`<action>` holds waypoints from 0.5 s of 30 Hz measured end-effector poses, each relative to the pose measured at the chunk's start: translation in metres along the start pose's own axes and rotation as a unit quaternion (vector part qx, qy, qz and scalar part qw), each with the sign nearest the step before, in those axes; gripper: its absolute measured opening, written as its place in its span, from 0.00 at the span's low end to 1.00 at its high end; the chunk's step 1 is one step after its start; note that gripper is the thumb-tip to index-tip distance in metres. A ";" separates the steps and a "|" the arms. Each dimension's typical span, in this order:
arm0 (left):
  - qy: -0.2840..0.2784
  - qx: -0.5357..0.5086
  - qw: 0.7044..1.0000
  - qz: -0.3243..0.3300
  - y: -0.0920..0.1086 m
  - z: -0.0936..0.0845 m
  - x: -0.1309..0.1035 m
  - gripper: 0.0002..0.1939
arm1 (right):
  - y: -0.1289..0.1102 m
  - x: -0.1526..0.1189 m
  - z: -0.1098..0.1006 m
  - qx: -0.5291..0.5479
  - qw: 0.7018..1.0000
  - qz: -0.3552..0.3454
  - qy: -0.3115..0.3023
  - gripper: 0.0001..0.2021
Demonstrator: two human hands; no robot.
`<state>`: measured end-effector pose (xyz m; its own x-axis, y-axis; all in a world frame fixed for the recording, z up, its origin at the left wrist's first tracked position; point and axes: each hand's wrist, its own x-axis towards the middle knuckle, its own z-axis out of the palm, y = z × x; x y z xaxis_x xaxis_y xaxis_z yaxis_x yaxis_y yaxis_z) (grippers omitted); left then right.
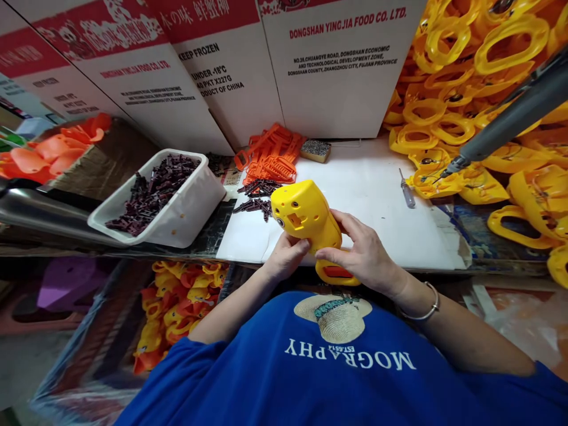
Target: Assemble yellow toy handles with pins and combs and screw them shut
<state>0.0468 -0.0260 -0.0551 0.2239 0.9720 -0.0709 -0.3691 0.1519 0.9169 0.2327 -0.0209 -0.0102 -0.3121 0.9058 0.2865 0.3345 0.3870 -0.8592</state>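
The yellow plastic body (316, 216), smooth and rounded, pierced by small holes, is held between the left grip (287, 253) and right grip (369, 255), both pinching its sides. Its long axis slants: head away and leftward, loop handle toward the torso. Beyond the grips, slotted orange frames (276, 155) lie heaped on the smooth white tabletop (377, 204); leftward stands a rectangular plastic tub (195, 216).
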 end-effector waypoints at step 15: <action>-0.019 0.041 0.999 0.013 0.002 0.001 -0.007 0.33 | 0.007 -0.010 -0.001 0.127 0.990 0.062 -0.023 0.34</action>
<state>0.0449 -0.0329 -0.0522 0.2500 0.9677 -0.0330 -0.3013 0.1102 0.9471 0.2391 -0.0270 -0.0180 -0.3246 0.9325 0.1583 0.1409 0.2132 -0.9668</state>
